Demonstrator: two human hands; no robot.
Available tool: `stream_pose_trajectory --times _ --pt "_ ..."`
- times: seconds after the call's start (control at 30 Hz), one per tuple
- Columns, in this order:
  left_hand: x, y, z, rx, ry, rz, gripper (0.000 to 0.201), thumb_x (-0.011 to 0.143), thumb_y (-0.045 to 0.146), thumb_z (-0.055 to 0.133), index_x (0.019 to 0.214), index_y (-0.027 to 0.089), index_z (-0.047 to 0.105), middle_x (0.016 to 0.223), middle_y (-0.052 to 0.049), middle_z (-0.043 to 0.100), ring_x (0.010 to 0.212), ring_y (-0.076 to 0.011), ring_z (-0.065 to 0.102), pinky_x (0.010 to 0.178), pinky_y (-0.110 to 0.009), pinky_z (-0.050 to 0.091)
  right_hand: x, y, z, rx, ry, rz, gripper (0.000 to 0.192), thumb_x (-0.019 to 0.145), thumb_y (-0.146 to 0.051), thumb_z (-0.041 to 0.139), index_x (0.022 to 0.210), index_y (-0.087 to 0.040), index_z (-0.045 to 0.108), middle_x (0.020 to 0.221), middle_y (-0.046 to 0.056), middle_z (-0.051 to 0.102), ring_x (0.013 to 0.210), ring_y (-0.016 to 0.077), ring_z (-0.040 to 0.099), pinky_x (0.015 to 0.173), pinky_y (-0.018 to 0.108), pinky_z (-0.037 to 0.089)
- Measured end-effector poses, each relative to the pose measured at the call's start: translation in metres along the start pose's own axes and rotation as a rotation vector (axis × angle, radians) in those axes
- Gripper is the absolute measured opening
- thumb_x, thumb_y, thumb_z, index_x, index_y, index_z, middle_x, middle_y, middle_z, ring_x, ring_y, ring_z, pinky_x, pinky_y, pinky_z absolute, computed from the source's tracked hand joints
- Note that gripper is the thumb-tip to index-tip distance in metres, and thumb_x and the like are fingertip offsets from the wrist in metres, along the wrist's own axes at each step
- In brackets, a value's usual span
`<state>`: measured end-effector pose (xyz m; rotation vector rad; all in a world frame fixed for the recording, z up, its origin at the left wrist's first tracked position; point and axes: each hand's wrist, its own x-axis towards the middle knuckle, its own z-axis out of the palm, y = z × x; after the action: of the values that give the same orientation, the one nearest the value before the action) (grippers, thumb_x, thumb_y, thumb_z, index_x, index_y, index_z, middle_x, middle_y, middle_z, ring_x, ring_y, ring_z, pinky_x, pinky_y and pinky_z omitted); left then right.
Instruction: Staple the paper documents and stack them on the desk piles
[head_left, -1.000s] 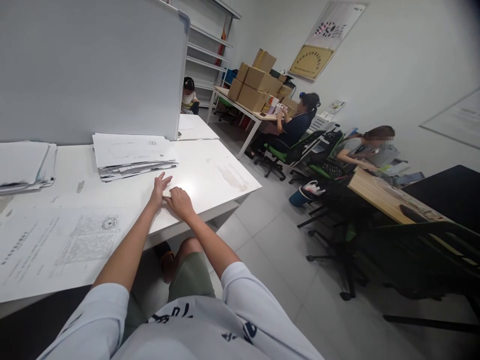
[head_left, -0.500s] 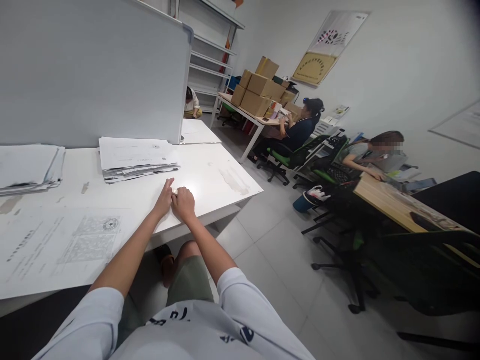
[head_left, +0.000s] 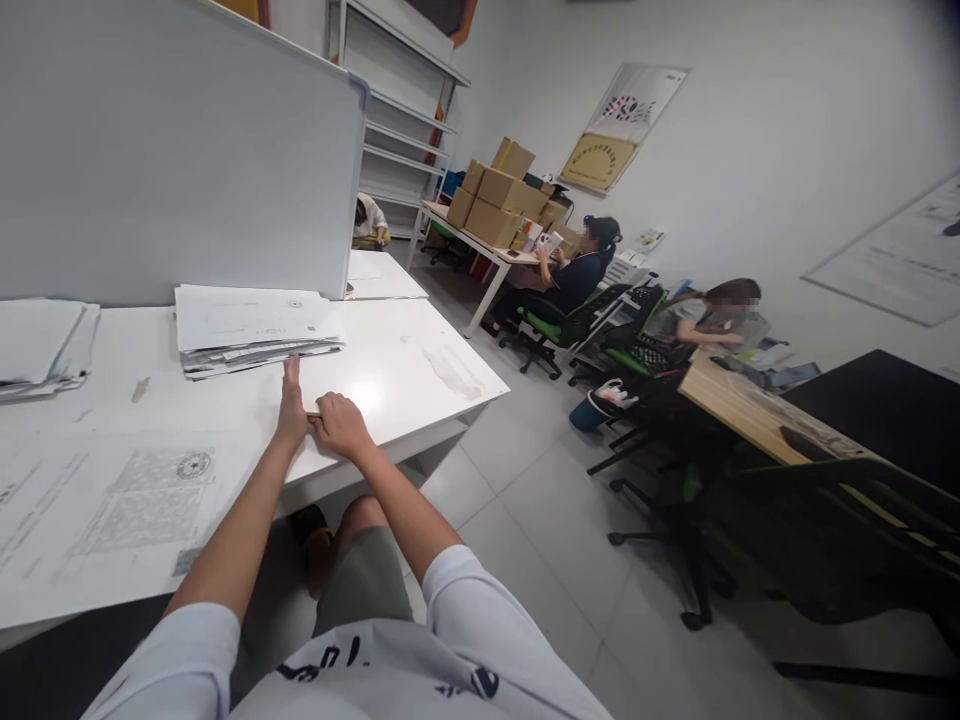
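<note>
An office — white desk (head_left: 420, 360) backed by a grey partition panel (head_left: 172, 150), stacks of printed papers (head_left: 251, 325) lying on it. Across the tiled floor, people sat in green swivel chairs (head_left: 559, 325) at other tables — one loaded with cardboard boxes (head_left: 499, 190). Posters (head_left: 615, 125) hung on the wall beside metal shelving (head_left: 401, 130).

Left hand (head_left: 291, 408) flat on white desk (head_left: 420, 360), right hand (head_left: 341, 425) touching it, paper stack (head_left: 251, 325) just beyond, seated people far right.
</note>
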<state>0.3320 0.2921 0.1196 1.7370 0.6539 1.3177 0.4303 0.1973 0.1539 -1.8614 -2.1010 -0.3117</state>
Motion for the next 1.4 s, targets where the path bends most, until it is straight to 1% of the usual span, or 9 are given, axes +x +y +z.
stream_pose_trajectory --times 0.13,0.37,0.43,0.53,0.67,0.77,0.9,1.13,1.4 --pt "-0.012 0.014 0.011 0.038 0.047 -0.087 0.068 0.1 0.061 0.025 0.153 0.02 0.032 0.16 -0.012 0.031 0.149 -0.03 0.025 0.124 -0.048 0.02 0.003 0.0 0.004 -0.008 0.022 0.079 0.029 0.099 -0.023 0.04 0.125 -0.015 0.05 0.105 0.012 0.062 0.092 0.0253 0.058 0.077 0.036 0.047" --pt "-0.099 0.091 0.049 0.224 -0.147 -0.227 0.082 0.096 0.054 0.04 0.159 0.012 0.009 0.165 -0.018 0.007 0.152 -0.0309 0.006 0.124 -0.054 0.014 0.001 0.002 0.008 0.023 0.046 0.357 0.031 0.103 -0.032 0.038 0.125 -0.014 0.051 0.106 0.014 0.063 0.097 0.0242 0.059 0.082 0.036 0.047" --pt "-0.134 0.116 0.025 0.336 -0.247 -0.175 0.075 0.098 0.049 0.039 0.16 0.019 0.009 0.165 -0.012 0.01 0.152 -0.0272 0.011 0.123 -0.051 0.02 -0.001 0.001 0.007 0.038 0.046 0.3 0.027 0.102 -0.03 0.042 0.122 -0.015 0.051 0.107 0.013 0.063 0.097 0.0235 0.058 0.084 0.035 0.046" --pt "-0.175 0.133 -0.053 0.614 -0.266 0.027 0.067 0.097 0.045 0.04 0.159 0.031 0.019 0.162 -0.002 0.027 0.149 -0.0279 0.023 0.123 -0.052 0.021 -0.003 0.0 0.003 0.063 0.037 0.227 0.023 0.099 -0.028 0.046 0.118 -0.017 0.053 0.107 0.01 0.064 0.098 0.0233 0.058 0.083 0.034 0.045" --pt "-0.2 0.116 -0.164 0.973 -0.247 0.02 0.073 0.082 0.063 0.045 0.146 0.067 0.01 0.154 0.031 0.013 0.148 -0.0347 0.023 0.122 -0.061 0.014 -0.004 -0.001 -0.004 0.103 -0.008 0.132 0.021 0.096 -0.027 0.047 0.113 -0.018 0.056 0.106 0.008 0.065 0.099 0.0225 0.058 0.081 0.033 0.043" --pt "-0.202 0.105 -0.196 1.003 -0.281 -0.042 0.07 0.078 0.062 0.036 0.138 0.075 0.004 0.147 0.041 0.005 0.147 -0.0365 0.024 0.121 -0.062 0.017 -0.005 -0.002 -0.007 0.116 -0.023 0.089 0.021 0.096 -0.028 0.048 0.112 -0.019 0.057 0.105 0.007 0.066 0.099 0.0221 0.059 0.081 0.032 0.042" --pt "-0.185 0.104 -0.175 0.994 -0.299 -0.061 0.074 0.08 0.041 0.035 0.146 0.066 0.012 0.15 0.033 0.016 0.144 -0.036 0.034 0.114 -0.066 0.031 -0.01 -0.004 -0.01 0.108 -0.044 0.033 0.019 0.095 -0.029 0.049 0.109 -0.021 0.058 0.106 0.006 0.066 0.099 0.0223 0.058 0.081 0.033 0.041" --pt "-0.153 0.088 -0.109 0.918 -0.294 0.094 0.059 0.082 0.032 0.042 0.139 0.023 0.057 0.139 -0.009 0.059 0.139 -0.0404 0.041 0.113 -0.064 0.032 -0.019 -0.018 -0.011 0.206 0.012 0.014 0.022 0.102 -0.029 0.039 0.103 -0.023 0.06 0.101 0.001 0.068 0.096 0.0166 0.06 0.085 0.031 0.036" --pt "-0.155 0.072 -0.091 0.832 -0.373 0.104 0.058 0.084 0.018 0.041 0.138 0.031 0.058 0.141 -0.005 0.058 0.143 -0.0331 0.038 0.118 -0.062 0.023 -0.022 -0.027 -0.009 0.188 -0.001 0.091 0.03 0.104 -0.038 0.041 0.095 -0.02 0.063 0.095 0.003 0.069 0.092 0.0164 0.058 0.083 0.029 0.032"
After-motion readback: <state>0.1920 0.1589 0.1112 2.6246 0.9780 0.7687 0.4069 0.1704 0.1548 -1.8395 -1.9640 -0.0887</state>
